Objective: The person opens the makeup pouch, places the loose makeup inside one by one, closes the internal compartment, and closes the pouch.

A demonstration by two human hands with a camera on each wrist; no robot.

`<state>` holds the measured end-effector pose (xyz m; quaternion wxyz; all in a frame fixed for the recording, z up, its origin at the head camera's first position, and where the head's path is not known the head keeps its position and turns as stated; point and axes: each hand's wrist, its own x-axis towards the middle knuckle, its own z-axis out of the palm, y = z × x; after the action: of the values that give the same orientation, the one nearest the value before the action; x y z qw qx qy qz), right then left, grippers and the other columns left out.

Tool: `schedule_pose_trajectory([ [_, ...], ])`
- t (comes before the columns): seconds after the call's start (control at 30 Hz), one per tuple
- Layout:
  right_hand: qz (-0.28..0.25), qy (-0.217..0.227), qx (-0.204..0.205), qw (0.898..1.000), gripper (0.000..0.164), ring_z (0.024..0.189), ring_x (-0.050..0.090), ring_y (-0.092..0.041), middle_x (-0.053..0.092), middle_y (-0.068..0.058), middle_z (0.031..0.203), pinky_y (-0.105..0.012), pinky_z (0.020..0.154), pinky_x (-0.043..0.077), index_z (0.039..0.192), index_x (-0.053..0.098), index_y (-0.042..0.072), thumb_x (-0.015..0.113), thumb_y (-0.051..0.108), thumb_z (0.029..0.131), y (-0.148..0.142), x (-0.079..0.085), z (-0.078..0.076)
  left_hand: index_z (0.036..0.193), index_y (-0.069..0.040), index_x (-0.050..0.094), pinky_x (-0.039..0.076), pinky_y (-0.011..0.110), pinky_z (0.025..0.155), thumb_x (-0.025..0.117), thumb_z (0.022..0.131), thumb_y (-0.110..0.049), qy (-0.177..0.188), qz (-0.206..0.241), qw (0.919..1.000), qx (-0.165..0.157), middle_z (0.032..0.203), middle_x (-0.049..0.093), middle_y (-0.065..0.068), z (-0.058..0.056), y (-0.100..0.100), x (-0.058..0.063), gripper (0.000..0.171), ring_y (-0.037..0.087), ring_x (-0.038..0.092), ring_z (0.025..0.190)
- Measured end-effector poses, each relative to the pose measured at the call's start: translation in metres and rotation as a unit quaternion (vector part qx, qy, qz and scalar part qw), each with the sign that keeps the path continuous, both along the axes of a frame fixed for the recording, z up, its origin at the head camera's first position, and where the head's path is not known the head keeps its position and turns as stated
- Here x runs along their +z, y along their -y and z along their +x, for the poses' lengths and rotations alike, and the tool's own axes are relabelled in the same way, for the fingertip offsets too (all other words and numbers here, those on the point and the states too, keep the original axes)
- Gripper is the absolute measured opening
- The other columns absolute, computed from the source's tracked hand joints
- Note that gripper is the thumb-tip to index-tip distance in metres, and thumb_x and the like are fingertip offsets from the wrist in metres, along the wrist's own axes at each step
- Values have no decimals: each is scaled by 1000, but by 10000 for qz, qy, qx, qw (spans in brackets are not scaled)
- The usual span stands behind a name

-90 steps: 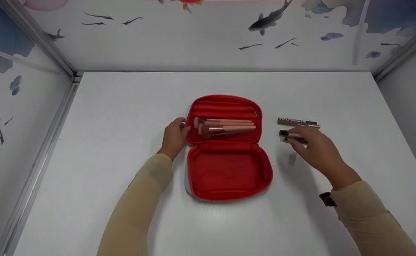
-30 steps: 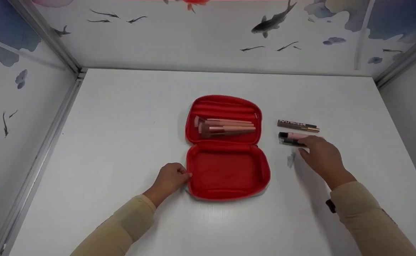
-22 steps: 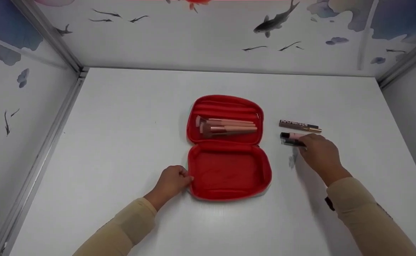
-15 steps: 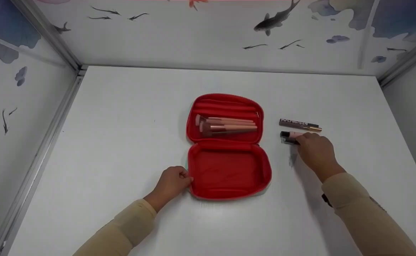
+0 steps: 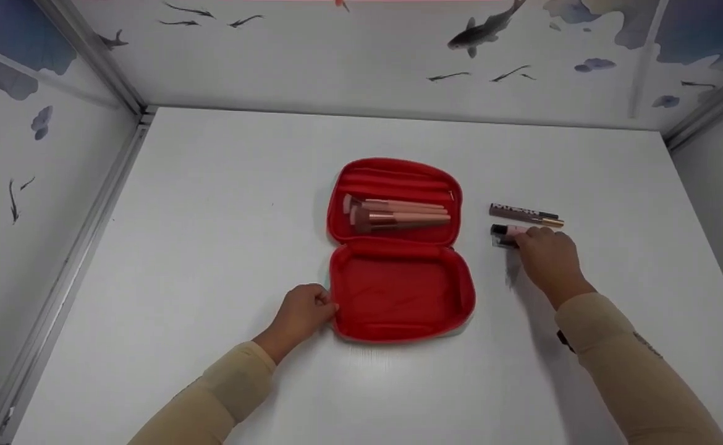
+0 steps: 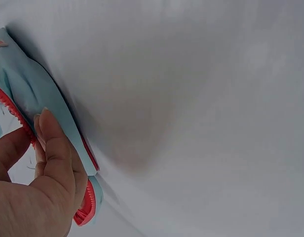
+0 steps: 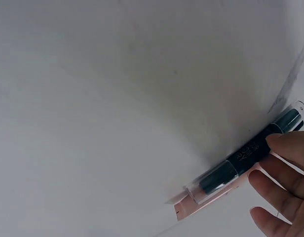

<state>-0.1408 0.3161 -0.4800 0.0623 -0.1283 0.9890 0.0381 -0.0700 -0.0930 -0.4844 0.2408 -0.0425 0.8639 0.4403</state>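
In the head view, a makeup bag (image 5: 398, 290) with a red lining and pale blue outside lies unzipped and spread flat. Several pink-handled makeup brushes (image 5: 411, 217) rest in its far half; the near half has only bare lining. My left hand (image 5: 300, 312) pinches the near half's left rim, with thumb and fingers on the red zipper edge (image 6: 16, 111) in the left wrist view. To the right of the bag, my right hand (image 5: 548, 259) pinches a black makeup stick (image 7: 248, 153) with clear caps. A pink tube (image 7: 204, 205) lies right alongside that stick, partly covered by it.
Just beyond the right hand, a brownish tube with a gold end (image 5: 525, 214) lies beside a dark pencil-like stick (image 5: 547, 216). White panels with painted fish (image 5: 482, 31) enclose the white tabletop (image 5: 225, 204) at the back and sides. A grey smudge (image 5: 512, 272) marks the table.
Since three seconds ago my left hand has moved from the bag's far half to the near half's rim. My right hand has shifted slightly along the black stick, closing its fingers on it.
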Motion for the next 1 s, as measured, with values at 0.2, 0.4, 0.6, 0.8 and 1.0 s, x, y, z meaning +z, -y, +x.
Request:
schedule_pose_trajectory([
  [0.2,-20,251,-22,9997,21,88,60,-39,64,-24,96,-54,74,50,110,66,-6,61,-2,90,-2,2,-3,81,-6,60,43,24,61,65,89,-8,-102,3,9999,-15,68,54,0,-1,-1,-2,9,14,50,69],
  [0.4,-226,260,-25,9994,21,88,61,-39,64,-23,96,-54,74,51,110,67,-4,61,2,92,0,3,-7,82,-6,61,43,24,61,65,89,-9,-77,-87,9999,-73,70,55,1,-2,-1,-1,9,15,50,70],
  [0.6,-413,-46,493,9979,24,90,63,-40,66,-23,97,-51,74,52,113,65,-4,63,5,91,-2,-1,-5,81,-6,61,44,24,61,66,88,-8,-187,-115,9997,-59,71,55,1,0,-1,0,9,14,49,69],
  [0.8,-804,-204,518,9952,23,89,63,-38,66,-23,95,-52,76,51,111,64,-6,63,4,90,2,2,1,81,-7,60,44,24,61,66,89,-9,-190,-138,9997,-49,70,56,1,2,0,-1,10,14,50,70],
  [1.0,-1420,-240,89,9895,17,85,59,-32,66,-18,95,-49,76,51,101,64,-1,65,5,85,14,18,10,79,-7,59,42,24,61,65,89,-8,-216,-78,9997,-50,68,54,0,2,-1,-1,11,14,49,69],
])
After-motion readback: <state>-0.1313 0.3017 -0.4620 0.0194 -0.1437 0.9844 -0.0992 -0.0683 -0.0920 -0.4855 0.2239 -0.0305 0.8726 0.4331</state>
